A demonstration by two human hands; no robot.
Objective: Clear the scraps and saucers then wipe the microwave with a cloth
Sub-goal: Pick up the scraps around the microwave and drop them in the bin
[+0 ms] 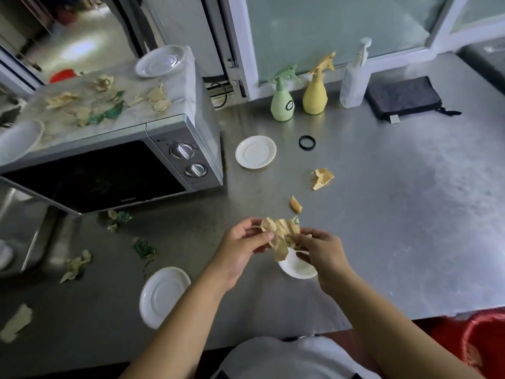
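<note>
Scrap clearing is the step in hand, no wiping yet. Left hand [240,242] and right hand [319,247] both have fingers pinched on one crumpled brown wad [278,233], held just over a saucer [297,266] near the bench [396,214] front edge. Loads left though: two loose scraps [322,178] beyond the hands, green and tan bits in front of the microwave [109,160], and its top is littered with more, plus a saucer [161,61] up there. The cloth [404,97], I think, is that dark folded thing at the back by the spray bottles [282,101]. My guess for the next move: bunch the wad into one hand and grab those nearby scraps, or dump it in the red bin [481,348] at my right.
</note>
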